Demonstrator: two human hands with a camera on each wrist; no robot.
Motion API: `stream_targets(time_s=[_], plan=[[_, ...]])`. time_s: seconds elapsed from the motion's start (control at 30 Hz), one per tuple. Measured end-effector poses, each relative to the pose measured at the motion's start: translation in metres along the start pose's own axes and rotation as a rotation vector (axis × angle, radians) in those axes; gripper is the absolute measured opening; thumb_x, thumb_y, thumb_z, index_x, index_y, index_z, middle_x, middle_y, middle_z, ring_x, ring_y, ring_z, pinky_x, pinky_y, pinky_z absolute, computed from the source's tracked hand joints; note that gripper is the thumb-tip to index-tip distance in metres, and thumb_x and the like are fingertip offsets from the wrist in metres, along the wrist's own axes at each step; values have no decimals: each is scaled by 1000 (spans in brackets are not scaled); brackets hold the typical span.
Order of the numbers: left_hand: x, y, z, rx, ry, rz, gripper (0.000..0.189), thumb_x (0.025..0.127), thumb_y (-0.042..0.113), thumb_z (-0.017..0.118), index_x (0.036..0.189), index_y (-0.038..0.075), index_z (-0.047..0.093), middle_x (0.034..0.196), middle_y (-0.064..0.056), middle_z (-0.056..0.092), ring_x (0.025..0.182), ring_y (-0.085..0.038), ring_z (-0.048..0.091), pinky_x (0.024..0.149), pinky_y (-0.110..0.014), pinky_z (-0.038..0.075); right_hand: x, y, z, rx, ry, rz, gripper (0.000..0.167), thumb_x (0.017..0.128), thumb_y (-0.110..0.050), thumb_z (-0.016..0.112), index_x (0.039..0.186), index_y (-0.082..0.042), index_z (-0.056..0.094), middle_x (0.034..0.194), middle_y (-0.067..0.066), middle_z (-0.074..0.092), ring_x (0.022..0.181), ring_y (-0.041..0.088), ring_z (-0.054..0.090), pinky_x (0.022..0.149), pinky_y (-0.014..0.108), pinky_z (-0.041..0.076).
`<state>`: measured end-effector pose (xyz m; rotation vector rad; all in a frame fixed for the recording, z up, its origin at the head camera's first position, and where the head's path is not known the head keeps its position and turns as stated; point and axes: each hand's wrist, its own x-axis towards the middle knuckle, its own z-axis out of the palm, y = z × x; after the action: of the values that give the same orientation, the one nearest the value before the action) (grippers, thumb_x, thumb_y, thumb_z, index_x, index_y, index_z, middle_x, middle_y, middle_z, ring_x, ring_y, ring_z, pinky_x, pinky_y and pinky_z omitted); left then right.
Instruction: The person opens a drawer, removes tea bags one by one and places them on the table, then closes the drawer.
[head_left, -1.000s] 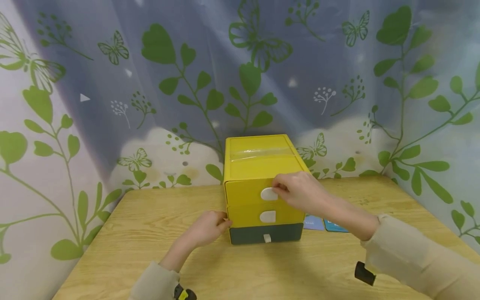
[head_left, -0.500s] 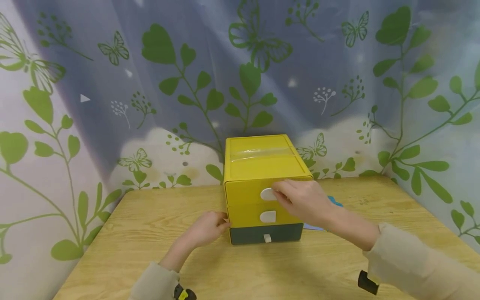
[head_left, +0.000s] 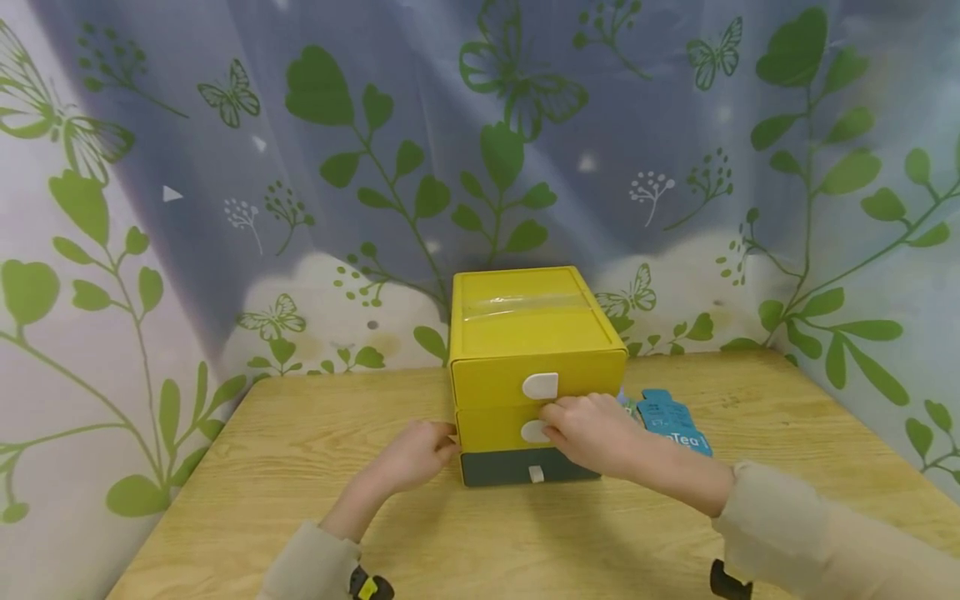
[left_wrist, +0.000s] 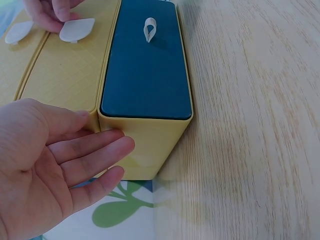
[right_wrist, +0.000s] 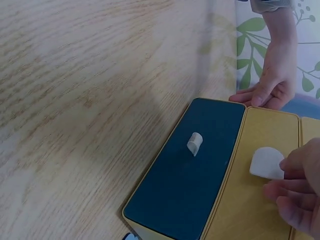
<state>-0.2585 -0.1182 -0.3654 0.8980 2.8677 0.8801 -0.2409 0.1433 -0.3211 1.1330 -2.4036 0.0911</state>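
A yellow drawer box (head_left: pixel 525 333) with three stacked drawers stands on the table. Its upper two fronts are yellow, and the lowest front (head_left: pixel 502 469) is dark teal with a small fabric loop (left_wrist: pixel 150 29). All three drawers look pushed in. My right hand (head_left: pixel 596 433) pinches the edge of the middle drawer's white tab (right_wrist: pixel 265 162), thumb and fingers close around it. Above it, the top drawer's white tab (head_left: pixel 541 386) is free. My left hand (left_wrist: pixel 45 165) rests against the box's left side near the front corner, its fingers loosely extended.
A flat blue packet (head_left: pixel 667 417) with "Tea" lettering lies right of the box, partly behind my right wrist. Clear tape (head_left: pixel 517 307) crosses the box top. Behind the wooden table (head_left: pixel 337 417) hangs a leaf-and-butterfly curtain (head_left: pixel 420 167).
My right hand has moved down from the top drawer's tab to the middle drawer's tab. More of the blue packet now shows. My left hand has stayed at the box's side.
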Motion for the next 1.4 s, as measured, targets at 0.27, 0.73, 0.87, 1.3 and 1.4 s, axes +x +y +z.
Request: stream_targets(time_s=[0.27,0.73,0.87,1.3,1.4], plan=[[1,1,-1,42,2,2,18,91,5,55,101,-7,63,85,-12,66,67,-14,55,63,-33,47,1,0,9,-6,5,30,23,84,-13,67,70,-11,49,57,-6,42,45,7,37,41,21,31],[2,2,-2,61,-6,6,16,90,2,54,100,-6,63,82,-10,65,63,-13,48,62,-32,44,1,-2,6,46,-59,38,19,85,-11,65,71,-11,53,57,-8,41,46,4,33,43,19,29],[1,1,-2,55,-2,6,19,91,4,52,102,-6,63,84,-10,65,64,-13,49,63,-33,44,-1,-4,5,61,-60,26,20,86,-11,64,70,-11,52,56,-9,38,45,3,31,42,18,27],[0,3,-4,38,-15,-2,20,91,3,49,103,-7,62,82,-11,65,63,-14,48,61,-33,44,-10,-9,0,99,-75,2,12,86,-10,63,76,-10,57,61,-8,49,47,1,34,43,16,31],[0,3,-3,38,-14,-2,20,92,3,49,104,-7,62,77,-7,63,60,-13,47,58,-31,42,-12,-11,-1,102,-65,-14,11,86,-9,64,77,-10,58,62,-7,50,47,1,35,43,15,31]])
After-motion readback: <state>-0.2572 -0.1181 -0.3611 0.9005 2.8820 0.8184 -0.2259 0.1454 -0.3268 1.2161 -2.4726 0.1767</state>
